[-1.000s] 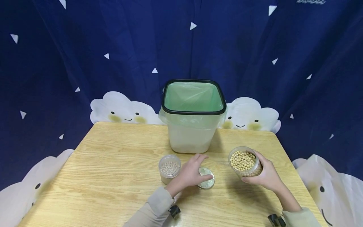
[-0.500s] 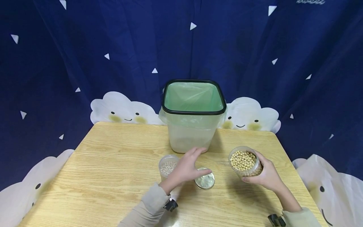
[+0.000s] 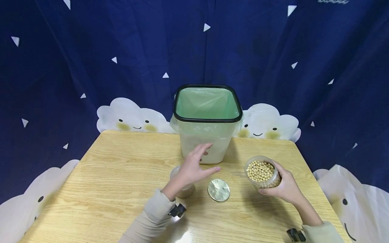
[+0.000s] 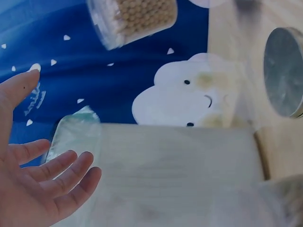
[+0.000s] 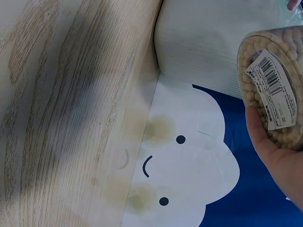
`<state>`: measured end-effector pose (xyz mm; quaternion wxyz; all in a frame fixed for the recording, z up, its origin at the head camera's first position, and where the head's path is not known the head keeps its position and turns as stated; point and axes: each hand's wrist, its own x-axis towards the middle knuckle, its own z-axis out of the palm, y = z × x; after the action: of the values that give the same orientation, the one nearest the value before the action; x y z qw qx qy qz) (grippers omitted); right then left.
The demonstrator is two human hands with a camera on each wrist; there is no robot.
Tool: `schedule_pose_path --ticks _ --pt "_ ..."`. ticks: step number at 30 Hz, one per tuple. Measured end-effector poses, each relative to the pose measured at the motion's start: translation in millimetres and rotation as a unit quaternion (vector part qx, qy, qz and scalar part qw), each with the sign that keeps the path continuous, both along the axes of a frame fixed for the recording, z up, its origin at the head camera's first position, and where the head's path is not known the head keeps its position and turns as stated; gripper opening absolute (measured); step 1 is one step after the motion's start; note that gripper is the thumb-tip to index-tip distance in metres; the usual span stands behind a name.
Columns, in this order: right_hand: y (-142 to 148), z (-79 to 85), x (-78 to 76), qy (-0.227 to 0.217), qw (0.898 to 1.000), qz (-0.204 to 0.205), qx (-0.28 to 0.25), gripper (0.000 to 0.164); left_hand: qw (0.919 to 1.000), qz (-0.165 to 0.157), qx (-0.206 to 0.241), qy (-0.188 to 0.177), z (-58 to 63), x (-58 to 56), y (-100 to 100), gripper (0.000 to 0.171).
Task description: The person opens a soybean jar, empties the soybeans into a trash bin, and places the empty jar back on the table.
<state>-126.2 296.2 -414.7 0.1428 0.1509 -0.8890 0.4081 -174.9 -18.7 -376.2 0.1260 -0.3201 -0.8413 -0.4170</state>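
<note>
My right hand grips a clear plastic jar filled with round yellow beans, held above the table with its uncovered mouth tilted to the left. A white barcode label shows on the jar in the right wrist view. My left hand holds nothing; its fingers are spread in front of the bin. Beneath that hand, a second clear jar is mostly hidden. A round, silvery lid lies on the table between the two hands.
A square white bin with a black rim and a pale green liner bag stands at the back of the wooden table. Behind it hangs a dark blue curtain with white clouds and triangles.
My left hand has moved away from the lid, up and to the left, so the lid shows fully and the second jar is more covered. My right hand holds the bean jar still.
</note>
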Motion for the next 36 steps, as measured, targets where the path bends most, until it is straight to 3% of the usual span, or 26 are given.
schedule_pose_path --ticks 6,17,23,30,33,36 --pt "1 -0.8 -0.3 -0.001 1.000 0.002 0.003 0.094 0.9975 0.006 0.059 0.040 12.1 -9.4 -10 0.069" --pt "-1 0.5 -0.7 0.001 1.000 -0.001 0.001 0.094 0.9893 0.050 0.127 0.052 38.8 -23.6 -27 0.067" --pt "-1 1.0 -0.7 0.005 1.000 -0.001 0.004 0.096 0.9837 0.086 0.138 0.077 49.6 -30.9 -35 0.064" --pt "-1 0.9 -1.1 0.009 1.000 -0.001 0.004 0.095 0.9708 0.140 0.153 0.121 58.8 -44.8 -43 0.062" --pt "-1 1.8 -0.5 0.010 1.000 0.000 0.004 0.094 0.9675 0.170 0.143 0.122 61.3 -51.9 -46 0.064" --pt "-2 2.8 -0.4 0.009 1.000 0.003 0.003 0.094 0.9671 0.194 0.130 0.101 62.8 -58.5 -49 0.068"
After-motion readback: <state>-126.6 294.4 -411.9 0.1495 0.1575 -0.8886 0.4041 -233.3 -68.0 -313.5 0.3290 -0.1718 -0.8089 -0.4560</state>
